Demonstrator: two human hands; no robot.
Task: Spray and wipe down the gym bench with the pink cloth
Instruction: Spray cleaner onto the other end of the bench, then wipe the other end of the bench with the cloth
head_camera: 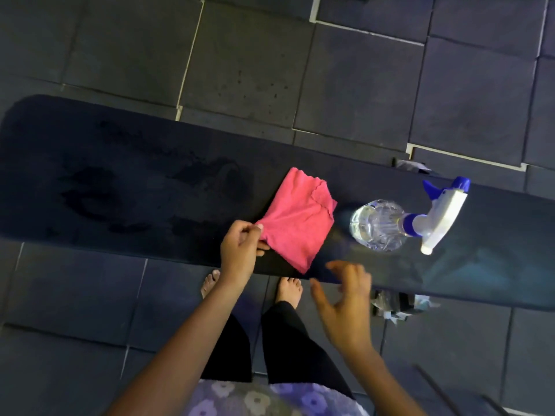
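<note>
Head view: my left hand pinches folded pink cloth corner on long dark padded bench; right hand spread, empty, nearer clear spray bottle.

Pink cloth, black bench, clear bottle with blue-and-white sprayer, grey floor tiles.

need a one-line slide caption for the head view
Left hand pinches the folded pink cloth on the damp gym bench; right hand hovers open near the spray bottle.

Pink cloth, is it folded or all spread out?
Folded. The pink cloth lies on the bench as a square with layered edges; the left hand pinches one corner.
</note>
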